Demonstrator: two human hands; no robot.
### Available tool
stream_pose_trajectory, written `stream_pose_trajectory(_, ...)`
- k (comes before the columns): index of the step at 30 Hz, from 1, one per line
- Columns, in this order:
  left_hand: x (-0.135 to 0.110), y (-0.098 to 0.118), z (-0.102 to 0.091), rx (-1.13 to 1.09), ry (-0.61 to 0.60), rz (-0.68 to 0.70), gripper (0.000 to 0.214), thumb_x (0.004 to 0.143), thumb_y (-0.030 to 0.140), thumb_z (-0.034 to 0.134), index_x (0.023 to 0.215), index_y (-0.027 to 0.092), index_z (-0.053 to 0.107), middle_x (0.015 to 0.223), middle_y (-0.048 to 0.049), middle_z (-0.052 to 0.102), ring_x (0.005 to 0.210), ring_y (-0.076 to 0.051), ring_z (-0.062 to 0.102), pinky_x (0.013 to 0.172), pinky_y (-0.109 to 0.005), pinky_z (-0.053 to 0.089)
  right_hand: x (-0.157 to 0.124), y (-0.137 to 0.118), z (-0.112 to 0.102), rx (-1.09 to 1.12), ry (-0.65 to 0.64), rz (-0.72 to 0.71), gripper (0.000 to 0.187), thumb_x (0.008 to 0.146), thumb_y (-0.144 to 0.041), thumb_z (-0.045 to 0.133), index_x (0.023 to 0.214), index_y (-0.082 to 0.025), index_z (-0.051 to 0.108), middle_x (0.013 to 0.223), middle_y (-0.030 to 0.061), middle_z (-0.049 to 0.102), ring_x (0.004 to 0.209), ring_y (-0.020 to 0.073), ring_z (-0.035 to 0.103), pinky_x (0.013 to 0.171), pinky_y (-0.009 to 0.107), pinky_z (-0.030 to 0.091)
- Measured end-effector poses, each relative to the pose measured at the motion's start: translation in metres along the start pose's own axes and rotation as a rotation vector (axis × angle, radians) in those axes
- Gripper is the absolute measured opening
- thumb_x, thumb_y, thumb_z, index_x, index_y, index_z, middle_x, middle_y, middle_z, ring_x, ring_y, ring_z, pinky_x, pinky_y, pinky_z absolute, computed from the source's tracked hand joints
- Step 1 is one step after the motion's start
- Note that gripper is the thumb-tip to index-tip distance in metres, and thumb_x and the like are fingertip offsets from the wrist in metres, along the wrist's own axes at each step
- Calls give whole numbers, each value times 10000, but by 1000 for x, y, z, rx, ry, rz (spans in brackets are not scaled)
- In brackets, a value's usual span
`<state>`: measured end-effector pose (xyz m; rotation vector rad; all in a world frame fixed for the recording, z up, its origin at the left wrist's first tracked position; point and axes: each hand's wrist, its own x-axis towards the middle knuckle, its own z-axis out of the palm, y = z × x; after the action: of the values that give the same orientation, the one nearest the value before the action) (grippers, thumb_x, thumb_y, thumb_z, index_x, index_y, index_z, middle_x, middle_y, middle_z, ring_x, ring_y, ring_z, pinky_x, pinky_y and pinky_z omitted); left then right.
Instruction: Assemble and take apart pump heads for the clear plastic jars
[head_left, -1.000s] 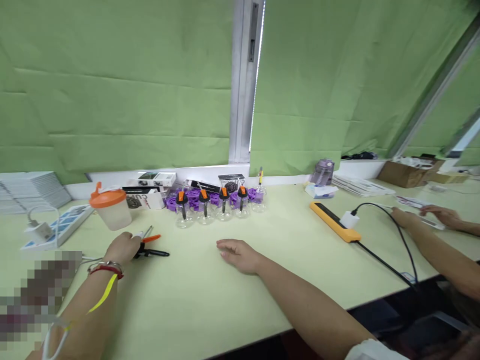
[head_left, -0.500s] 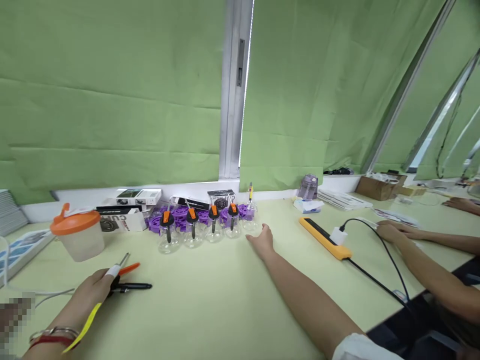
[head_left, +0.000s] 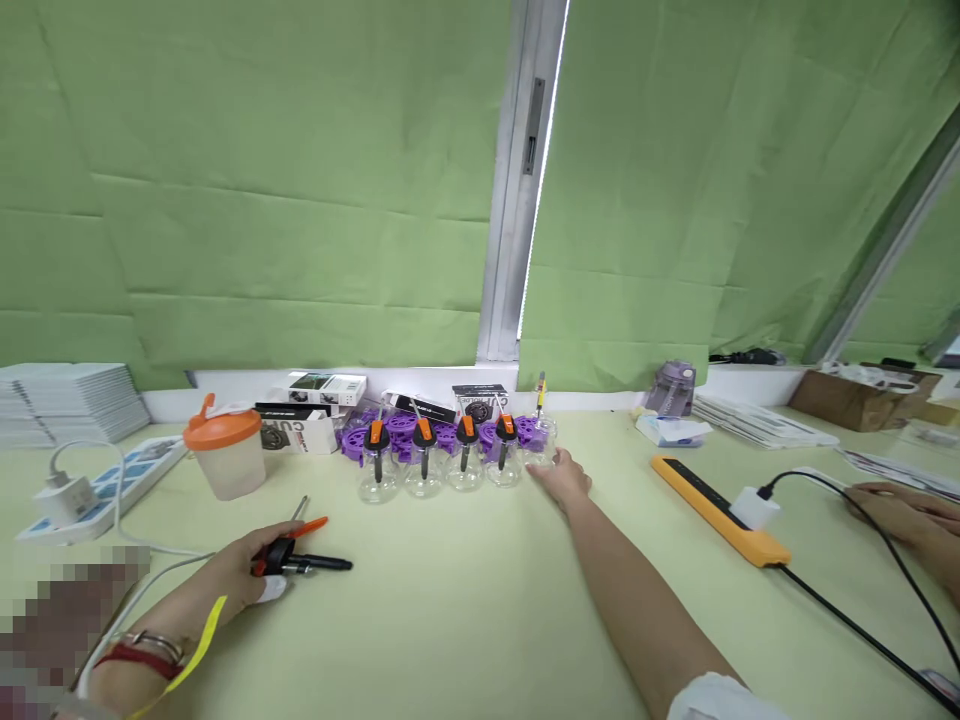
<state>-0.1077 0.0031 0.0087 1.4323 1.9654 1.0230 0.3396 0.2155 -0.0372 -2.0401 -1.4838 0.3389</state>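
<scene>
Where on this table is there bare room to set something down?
The widest bare patch of table lies between the left hand and the right forearm, in front of the glass jars. Another lies between that forearm and the yellow power strip. It is crowded along the back, where jars, purple parts and boxes sit close together.

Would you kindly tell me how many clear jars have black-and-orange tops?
4, in one row: leftmost jar, second jar, third jar and fourth jar nearest the right hand.

1. White box (head_left: pixel 306 436), near the table's (head_left: pixel 450 620) back edge, toward the back left corner: "CUP"; red lettering unreadable.
2. Upright box (head_left: pixel 481 406), mid back edge: "CUP", then apparently "HOLDER".
</scene>
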Motion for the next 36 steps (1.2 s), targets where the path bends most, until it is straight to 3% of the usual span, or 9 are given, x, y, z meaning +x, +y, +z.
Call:
stream_pose_trajectory(4, -3, 10, -9, -61, -165, 20, 605, 373, 396, 760, 954, 235, 707, 904, -59, 707, 846, -311, 647, 742, -400, 522, -5, 6, -3, 126, 19, 6, 841, 638, -573, 626, 1332, -158, 397, 1253, 161, 562, 1153, 293, 522, 937, 372, 380)
stream_pose_trajectory(12, -3, 8, -8, 11, -109, 34, 664, 413, 449, 767, 1007, 176, 653, 813, -41, 676, 749, -252, 624, 688, -345, 499, -36, 29, -29, 483, 134, 44, 887, 539, -483, 728, 1282, -151, 375, 1295, 167, 507, 1072, 272, 561, 869, 319, 441)
stream_pose_trajectory(17, -15, 24, -4, -174, -122, 82, 714, 486, 457, 779, 1104, 150, 597, 832, -45, 666, 744, -208, 615, 688, -307, 481, -75, 19, -57, 588, 126, -182, 859, 498, -401, 770, 1235, -197, 378, 1276, 119, 501, 1145, 256, 494, 917, 333, 420)
stream_pose_trajectory(21, -28, 44, 10, -337, -173, 157, 734, 541, 444, 783, 1185, 172, 559, 916, -66, 684, 862, -211, 619, 788, -318, 475, -116, -12, -73, 521, -8, -471, 801, 520, -377, 772, 1229, -245, 422, 1265, 77, 484, 1118, 244, 489, 960, 378, 393)
stream_pose_trajectory(25, -32, 51, 30, -429, -242, 146, 782, 497, 398, 818, 1187, 159, 537, 917, -71, 680, 892, -217, 619, 827, -328, 468, -144, -36, -73, 450, -171, -706, 735, 536, -289, 765, 1211, -263, 477, 1309, 58, 432, 1216, 242, 407, 1049, 384, 306)
stream_pose_trajectory(31, -26, 43, 51, -399, -310, 151, 734, 526, 367, 811, 1169, 145, 534, 833, -22, 627, 818, -192, 596, 763, -318, 450, -150, -31, -50, 587, -401, -692, 766, 542, -179, 735, 1249, -241, 449, 1245, 68, 440, 1174, 223, 445, 1016, 370, 336)
stream_pose_trajectory(36, -27, 43, 57, -347, -327, 176, 698, 564, 383, 793, 1175, 154, 547, 786, 18, 559, 720, -142, 536, 691, -282, 416, -152, -27, -45, 601, -473, -753, 760, 527, -138, 728, 1233, -248, 469, 1238, 58, 425, 1166, 216, 439, 1023, 359, 327)
